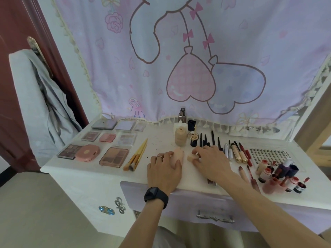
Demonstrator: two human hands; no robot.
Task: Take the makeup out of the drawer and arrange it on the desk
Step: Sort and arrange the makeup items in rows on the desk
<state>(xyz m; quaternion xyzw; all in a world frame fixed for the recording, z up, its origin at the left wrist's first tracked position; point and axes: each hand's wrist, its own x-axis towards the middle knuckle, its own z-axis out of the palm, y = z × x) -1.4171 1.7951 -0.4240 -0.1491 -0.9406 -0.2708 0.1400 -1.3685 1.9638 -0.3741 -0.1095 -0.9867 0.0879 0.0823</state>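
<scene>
Head | left hand grasps peach sponge | right hand pinches wedge sponge at fingertips

Single head cam, wide-angle, aimed forward and down.
It sits above my forearms, close over the desk. My left hand and right hand are mid-frame, the drawer front is below them and the curtain fills the top. The door and floor are at the left edge, where straight lines bow.
</scene>
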